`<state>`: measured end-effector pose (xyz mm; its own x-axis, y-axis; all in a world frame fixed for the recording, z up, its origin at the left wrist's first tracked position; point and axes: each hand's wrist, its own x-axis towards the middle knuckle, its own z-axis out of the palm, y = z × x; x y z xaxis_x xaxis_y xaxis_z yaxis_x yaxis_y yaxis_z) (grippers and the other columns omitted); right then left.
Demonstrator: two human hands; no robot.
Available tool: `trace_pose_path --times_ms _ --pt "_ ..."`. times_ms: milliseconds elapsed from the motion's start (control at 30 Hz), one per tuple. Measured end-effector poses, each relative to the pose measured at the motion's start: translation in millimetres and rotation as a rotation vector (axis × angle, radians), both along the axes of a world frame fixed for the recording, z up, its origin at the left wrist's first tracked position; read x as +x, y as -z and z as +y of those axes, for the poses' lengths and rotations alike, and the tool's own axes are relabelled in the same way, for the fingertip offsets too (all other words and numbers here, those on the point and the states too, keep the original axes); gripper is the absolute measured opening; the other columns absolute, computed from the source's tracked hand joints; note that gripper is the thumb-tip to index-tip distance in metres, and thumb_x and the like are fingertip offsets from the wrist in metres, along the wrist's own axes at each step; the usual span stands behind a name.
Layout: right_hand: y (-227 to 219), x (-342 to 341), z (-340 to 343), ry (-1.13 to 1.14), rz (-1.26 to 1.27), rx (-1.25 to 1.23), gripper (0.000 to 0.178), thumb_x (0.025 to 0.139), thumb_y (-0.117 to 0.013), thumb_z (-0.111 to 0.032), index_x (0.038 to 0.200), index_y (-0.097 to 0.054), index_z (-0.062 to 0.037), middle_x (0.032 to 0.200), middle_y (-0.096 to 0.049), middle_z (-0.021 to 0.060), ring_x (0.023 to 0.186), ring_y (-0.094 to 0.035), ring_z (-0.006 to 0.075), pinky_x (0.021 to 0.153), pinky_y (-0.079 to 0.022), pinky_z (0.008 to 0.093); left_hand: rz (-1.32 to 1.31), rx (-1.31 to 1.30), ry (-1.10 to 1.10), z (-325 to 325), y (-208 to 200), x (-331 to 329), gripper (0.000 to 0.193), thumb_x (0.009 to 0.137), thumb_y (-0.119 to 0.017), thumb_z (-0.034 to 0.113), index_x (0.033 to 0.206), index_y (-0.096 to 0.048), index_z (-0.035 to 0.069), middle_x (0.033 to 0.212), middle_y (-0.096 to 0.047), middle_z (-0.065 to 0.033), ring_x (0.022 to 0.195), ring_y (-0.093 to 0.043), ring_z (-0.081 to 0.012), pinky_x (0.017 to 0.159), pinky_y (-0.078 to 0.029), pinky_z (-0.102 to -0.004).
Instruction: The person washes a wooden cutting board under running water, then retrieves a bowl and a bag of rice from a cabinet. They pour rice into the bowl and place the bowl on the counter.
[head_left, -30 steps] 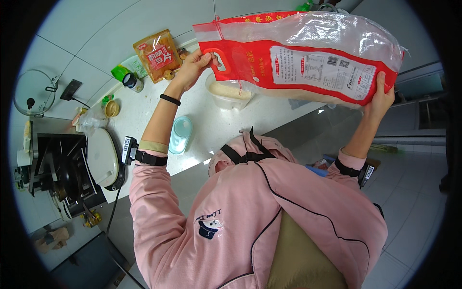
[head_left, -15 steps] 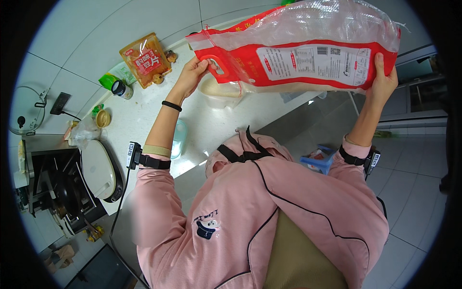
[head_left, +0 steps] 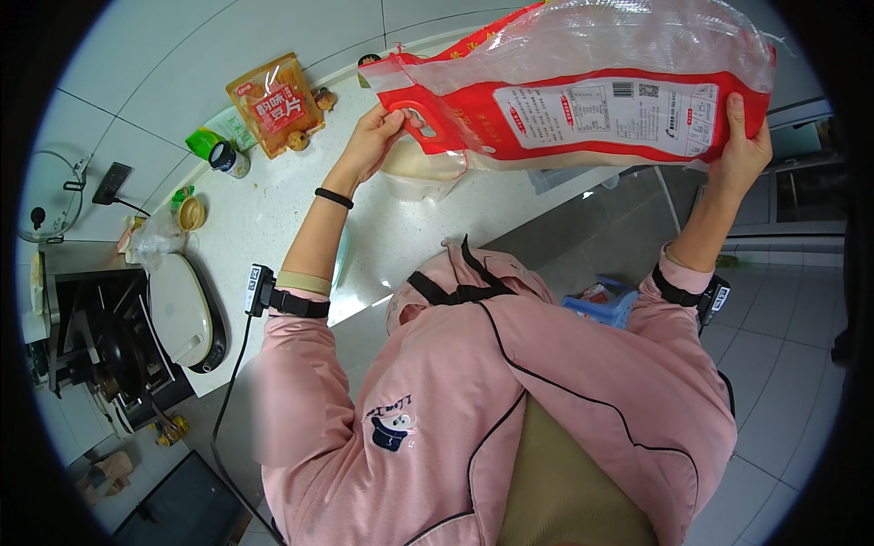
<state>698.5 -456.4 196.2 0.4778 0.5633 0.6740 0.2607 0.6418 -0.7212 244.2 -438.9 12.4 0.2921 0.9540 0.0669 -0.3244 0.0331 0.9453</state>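
Note:
A large red-and-clear plastic rice bag (head_left: pixel 583 118) is held up sideways over the counter between my two hands. My left hand (head_left: pixel 371 144) is closed on its left end, beside the cut-out handle. At the other end, my right hand (head_left: pixel 744 150) grips the lower right corner, thumb on the printed side. Below the bag's left end stands a white tub (head_left: pixel 421 185) on the white counter (head_left: pixel 273 205). Pale contents show in the tub, but the bag hides part of it. The bag's upper edge runs out of the picture.
Against the wall lie an orange food pouch (head_left: pixel 278 107), a green packet (head_left: pixel 205 141) and a dark-lidded jar (head_left: pixel 228 159). A cream-lidded electric pan (head_left: pixel 180 309) sits at the counter's left end, near the stove (head_left: pixel 91 291). A blue basket (head_left: pixel 605 305) stands low on the right.
Both hands and the bag have shifted slightly to the right. The grips look the same, and the tub is still under the bag's left end.

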Motion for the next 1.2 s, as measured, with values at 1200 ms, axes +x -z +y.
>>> trace_pose_path --times_ms 1200 --pt "6.6 6.3 19.1 -0.004 0.052 -0.009 0.031 0.079 -0.079 -0.015 0.101 -0.067 0.0038 0.095 -0.069 0.012 0.08 -0.065 0.0156 0.073 -0.054 0.027 0.052 0.006 0.098 7.9 -11.5 -11.0 0.025 0.102 -0.044 0.018 0.117 -0.054 0.0 0.106 -0.063 -0.009 0.106 -0.059 -0.019 0.101 -0.044 -0.0339"
